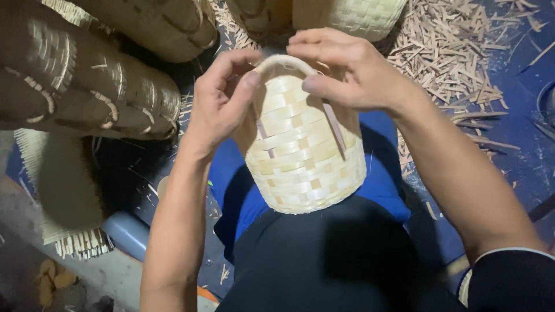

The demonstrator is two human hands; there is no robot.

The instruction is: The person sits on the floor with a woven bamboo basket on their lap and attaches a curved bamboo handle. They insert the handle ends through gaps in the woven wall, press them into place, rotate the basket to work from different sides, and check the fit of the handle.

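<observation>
Head cam view, looking straight down: nearest is the person's lap in dark trousers (341,260) over a blue cushion (381,173), and one small woven basket (306,150) sits on the knee, pale bamboo, rim facing away. Both hands are on it. The left hand (222,101) is closed in a pinch on the rim where the thin curved handle strip (283,60) meets it, and the right hand (347,69) is curled over the top, thumb and fingers gripping the other end of that strip. Two strip ends run down the basket's side. My guess at the risk: that strip looks thin and bent tight, so pushing it too hard could snap or kink it, or it could spring out of the weave if either pinch slips. The basket is only propped on the leg too, so it could roll off. Further out I count two big dark woven baskets (87,75) on the left, two more pale ones at the top edge, and a heap of bamboo offcuts (451,58), too many to count.
</observation>
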